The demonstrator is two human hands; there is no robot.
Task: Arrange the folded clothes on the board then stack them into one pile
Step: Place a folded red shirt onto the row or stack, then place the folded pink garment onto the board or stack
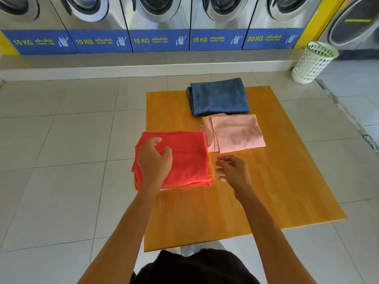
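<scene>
A wooden board (266, 181) lies on the tiled floor. Three folded clothes rest on it: a dark blue one (218, 96) at the far edge, a pink one (235, 133) just in front of it, and a red one (184, 158) with an orange layer beneath, overhanging the board's left edge. My left hand (153, 158) lies on the red cloth's left part, fingers curled and pinching its fabric. My right hand (233, 171) hovers open just right of the red cloth, above bare board, touching nothing.
A row of washing machines (160, 21) lines the far wall behind a low step. A white laundry basket (313, 62) stands at the far right. Pale floor tiles (61, 140) surround the board.
</scene>
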